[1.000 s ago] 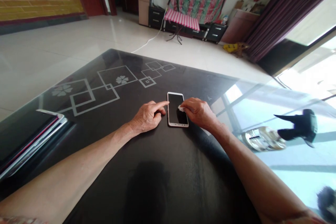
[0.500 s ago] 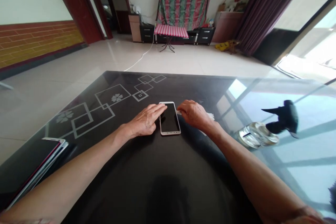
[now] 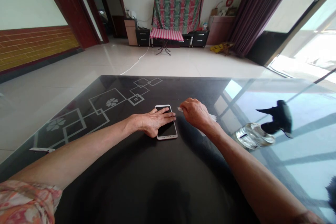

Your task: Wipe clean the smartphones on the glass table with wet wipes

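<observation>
A white-framed smartphone (image 3: pixel 167 131) lies screen up on the dark glossy table (image 3: pixel 126 175). Across its dark screen rests my left hand (image 3: pixel 155 120), fingers stretched out and spread, the tips reaching the phone's right edge. Just right of the phone, apart from it, my right hand (image 3: pixel 195 112) is closed on a crumpled white tissue (image 3: pixel 213 117); bits of it stick out at the fingertips and behind the hand. Farther right is a clear spray bottle (image 3: pixel 253 135) with a black trigger head.
Beneath my left forearm, the white corner of another device (image 3: pixel 42 149) shows at the table's left. Across the floor stand a small table with a pink striped cover (image 3: pixel 166 35) and a cloth-draped object (image 3: pixel 178 12). A purple curtain (image 3: pixel 257 10) hangs at the right.
My left hand has moved right, from the phone's left edge to across its screen, with its fingers now spread. The right hand stays beside the phone with the tissue. The view has shifted slightly.
</observation>
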